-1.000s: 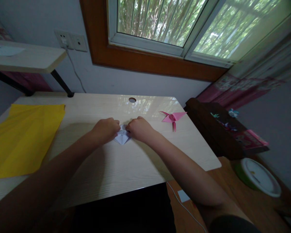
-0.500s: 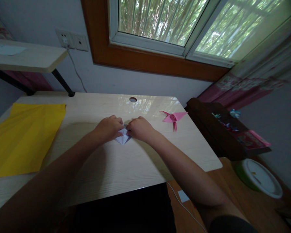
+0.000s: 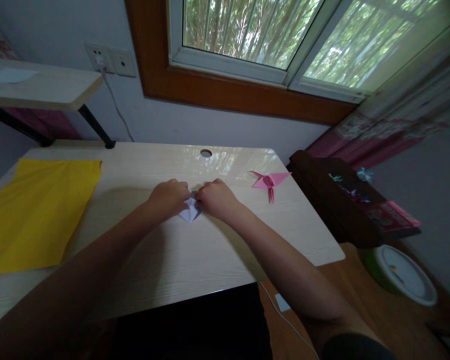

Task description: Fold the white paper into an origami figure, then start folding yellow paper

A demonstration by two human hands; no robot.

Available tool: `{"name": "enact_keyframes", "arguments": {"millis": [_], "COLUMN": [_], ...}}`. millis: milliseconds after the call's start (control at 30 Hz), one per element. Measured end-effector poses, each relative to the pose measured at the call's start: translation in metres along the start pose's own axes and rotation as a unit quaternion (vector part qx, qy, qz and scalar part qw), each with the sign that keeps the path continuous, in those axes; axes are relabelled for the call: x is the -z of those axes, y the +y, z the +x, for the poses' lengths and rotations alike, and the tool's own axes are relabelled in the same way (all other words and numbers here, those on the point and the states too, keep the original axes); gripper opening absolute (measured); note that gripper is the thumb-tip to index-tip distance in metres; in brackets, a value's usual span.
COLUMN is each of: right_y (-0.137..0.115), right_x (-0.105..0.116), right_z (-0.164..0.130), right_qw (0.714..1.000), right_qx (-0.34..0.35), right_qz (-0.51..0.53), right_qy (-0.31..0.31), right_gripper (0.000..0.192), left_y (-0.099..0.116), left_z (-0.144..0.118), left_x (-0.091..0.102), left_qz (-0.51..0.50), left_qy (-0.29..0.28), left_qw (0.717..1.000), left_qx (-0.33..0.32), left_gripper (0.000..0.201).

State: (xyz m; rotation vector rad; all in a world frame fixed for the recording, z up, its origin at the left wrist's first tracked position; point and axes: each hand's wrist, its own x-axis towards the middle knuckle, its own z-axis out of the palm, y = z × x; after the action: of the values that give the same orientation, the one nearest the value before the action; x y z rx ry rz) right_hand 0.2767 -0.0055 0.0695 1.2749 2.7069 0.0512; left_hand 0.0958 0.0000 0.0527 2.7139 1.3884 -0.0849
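L hand [image 3: 168,196] & R hand [image 3: 216,197] pinch folded white paper [image 3: 189,213] on desk [image 3: 195,250].

Desk [image 3: 195,260]: I see pale wood-grain laminate, glossy at 12 o'clock.
Folded piece [image 3: 190,214]: I see thin pale paper, matt.
Sheet [image 3: 37,210] at 9 o'clock: yellow paper, matt.
Window frame [image 3: 225,97]: brown wood, smooth.

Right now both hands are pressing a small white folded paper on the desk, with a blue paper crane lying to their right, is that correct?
Not quite: in the head view the paper crane is pink, not blue. Both the left hand and the right hand do press the small white folded paper on the desk.
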Motion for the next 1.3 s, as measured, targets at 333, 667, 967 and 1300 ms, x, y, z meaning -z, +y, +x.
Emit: {"name": "enact_keyframes", "arguments": {"millis": [333, 667, 967, 1300], "right_y": [-0.005, -0.005, -0.006, -0.007], "right_x": [0.003, 0.005, 0.009, 0.000], "right_z": [-0.002, 0.001, 0.001, 0.015], "right_qw": [0.999, 0.999, 0.997, 0.996], "right_qx": [-0.002, 0.016, 0.073, 0.079], "right_qz": [-0.032, -0.048, -0.009, -0.014], "right_qy": [0.011, 0.020, 0.033, 0.033], "right_gripper": [0.024, 0.031, 0.022, 0.019], "left_y": [-0.001, -0.004, -0.005, -0.003], "left_z": [-0.014, -0.019, -0.020, -0.019], "left_x": [-0.003, 0.002, 0.005, 0.004], "left_qz": [-0.022, 0.019, 0.046, 0.037], "left_qy": [0.052, 0.072, 0.053, 0.042], "left_qw": [0.998, 0.997, 0.998, 0.998], "left_qx": [0.019, 0.008, -0.002, 0.012], "left_gripper": [0.009, 0.017, 0.018, 0.018]}}
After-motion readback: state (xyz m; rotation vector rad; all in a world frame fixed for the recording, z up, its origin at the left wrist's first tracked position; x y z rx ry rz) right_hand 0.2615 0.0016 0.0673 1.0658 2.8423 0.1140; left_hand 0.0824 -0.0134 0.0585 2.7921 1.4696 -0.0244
